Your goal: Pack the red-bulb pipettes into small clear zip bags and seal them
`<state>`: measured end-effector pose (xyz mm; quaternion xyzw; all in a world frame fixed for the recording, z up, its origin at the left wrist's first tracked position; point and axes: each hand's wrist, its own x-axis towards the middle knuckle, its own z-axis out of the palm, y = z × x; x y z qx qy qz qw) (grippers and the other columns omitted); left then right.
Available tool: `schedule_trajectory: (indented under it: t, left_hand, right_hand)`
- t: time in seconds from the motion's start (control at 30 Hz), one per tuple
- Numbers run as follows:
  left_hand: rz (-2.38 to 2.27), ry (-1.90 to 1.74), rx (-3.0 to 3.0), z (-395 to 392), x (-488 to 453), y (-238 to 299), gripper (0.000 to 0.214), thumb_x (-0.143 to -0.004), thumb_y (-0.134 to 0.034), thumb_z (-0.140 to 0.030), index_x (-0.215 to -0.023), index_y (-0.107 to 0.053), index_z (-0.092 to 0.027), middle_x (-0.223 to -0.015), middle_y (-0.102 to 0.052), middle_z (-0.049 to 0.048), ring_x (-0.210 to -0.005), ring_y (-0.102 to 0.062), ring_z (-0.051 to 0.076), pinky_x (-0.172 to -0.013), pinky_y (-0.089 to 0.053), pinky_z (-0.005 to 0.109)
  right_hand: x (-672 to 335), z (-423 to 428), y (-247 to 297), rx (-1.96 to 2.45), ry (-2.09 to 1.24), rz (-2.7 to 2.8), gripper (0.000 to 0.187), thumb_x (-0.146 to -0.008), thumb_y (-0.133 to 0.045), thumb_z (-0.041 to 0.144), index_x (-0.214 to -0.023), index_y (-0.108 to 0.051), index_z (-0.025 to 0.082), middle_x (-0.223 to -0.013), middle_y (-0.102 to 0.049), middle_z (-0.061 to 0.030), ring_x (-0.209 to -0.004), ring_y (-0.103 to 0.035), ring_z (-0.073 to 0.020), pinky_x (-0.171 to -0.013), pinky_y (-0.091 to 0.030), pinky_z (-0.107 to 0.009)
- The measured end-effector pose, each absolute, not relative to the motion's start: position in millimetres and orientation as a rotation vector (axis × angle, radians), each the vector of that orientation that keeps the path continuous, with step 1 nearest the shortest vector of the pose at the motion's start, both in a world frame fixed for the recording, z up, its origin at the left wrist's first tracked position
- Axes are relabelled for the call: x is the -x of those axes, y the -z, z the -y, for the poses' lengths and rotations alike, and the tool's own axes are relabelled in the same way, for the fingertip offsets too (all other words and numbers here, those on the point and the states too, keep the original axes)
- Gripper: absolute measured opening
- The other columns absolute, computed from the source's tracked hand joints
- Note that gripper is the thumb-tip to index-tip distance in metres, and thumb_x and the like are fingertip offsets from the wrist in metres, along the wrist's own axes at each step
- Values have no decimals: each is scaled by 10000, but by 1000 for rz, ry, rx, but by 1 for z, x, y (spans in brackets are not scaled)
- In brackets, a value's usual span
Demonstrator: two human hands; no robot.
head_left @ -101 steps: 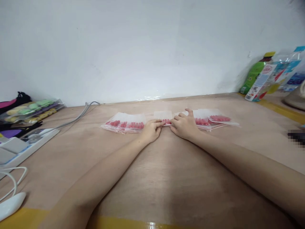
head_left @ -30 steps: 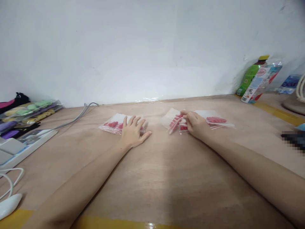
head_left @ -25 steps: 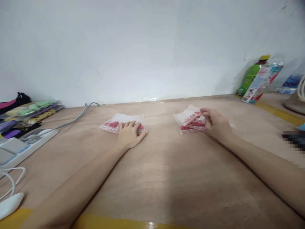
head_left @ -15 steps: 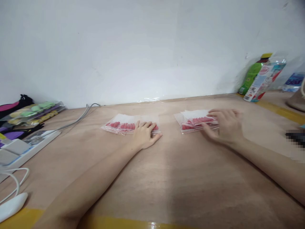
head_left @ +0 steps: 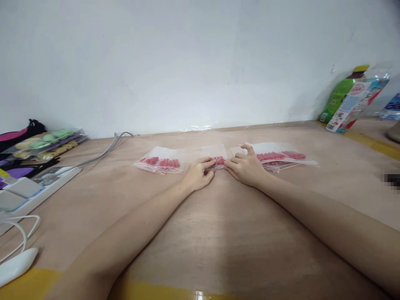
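Observation:
A small clear zip bag [head_left: 220,152] of red pieces lies between my two hands. My left hand [head_left: 200,173] rests at its left end, with the fingertips on the bag and the thumb apart below. At the bag's right edge is my right hand [head_left: 246,167], fingers bent and spread, one finger raised. Left of my left hand, overlapping bags of red pieces [head_left: 162,160] lie flat on the table. To the right, partly behind my right hand, lies another stack of such bags [head_left: 281,156]. The exact contact of the right fingertips is hard to make out.
On the left are a white power strip [head_left: 43,187] with a grey cable [head_left: 106,152], a white mouse-shaped object [head_left: 18,266] and packaged colourful items [head_left: 53,141]. A green bottle [head_left: 339,98] and a clear labelled bottle [head_left: 356,104] stand by the wall [head_left: 200,66].
My right hand has moved left from the right-hand stack to the middle bag. My left hand has shifted slightly right, and a bag now lies apart from the left group. The view has turned slightly.

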<state>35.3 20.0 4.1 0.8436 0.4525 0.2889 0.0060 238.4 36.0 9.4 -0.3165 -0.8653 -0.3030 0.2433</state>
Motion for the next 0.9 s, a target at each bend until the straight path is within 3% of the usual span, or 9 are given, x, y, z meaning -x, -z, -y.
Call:
schedule_trajectory:
  t: [0.17, 0.43, 0.6, 0.9]
  left_hand:
    - [-1340, -970, -2685, -22, -37, -3, 338, -806, -580, -311, -1113, -617, -174, -1146, -608, 91, -1042, -587, 216, -894, -493, 358]
    - [-1076, -1029, -3079, -31, -42, -6, 175, -842, -530, -221, -954, -657, -176, -969, -658, 54, -895, -614, 168, -816, -507, 301]
    - [-1087, -1012, -3183, -34, -46, -5, 192, -864, -479, -199, -831, -665, -161, -873, -669, 54, -799, -626, 164, -744, -515, 290]
    - [-1069, -1003, -3276, -42, -55, -6, 192, -871, -484, -240, -827, -659, -174, -901, -684, 31, -796, -634, 160, -724, -481, 289]
  right_hand:
    - [-241, -35, -5, 899, 829, 2318, 275, -816, -428, 72, -670, -636, 179, -577, -623, 2, -587, -476, -116, -945, -154, -411]
    - [-241, -33, -9, 900, 851, 2283, 307, -812, -372, 50, -681, -623, 171, -582, -605, 1, -581, -468, -114, -937, -149, -409]
    - [-244, -35, -6, 863, 842, 2223, 287, -845, -397, 103, -696, -628, 185, -559, -596, 17, -591, -473, -112, -937, -154, -402]
    - [-245, -35, -11, 833, 820, 2267, 204, -805, -444, 120, -723, -624, 173, -699, -641, -1, -685, -487, -134, -918, -147, -426]
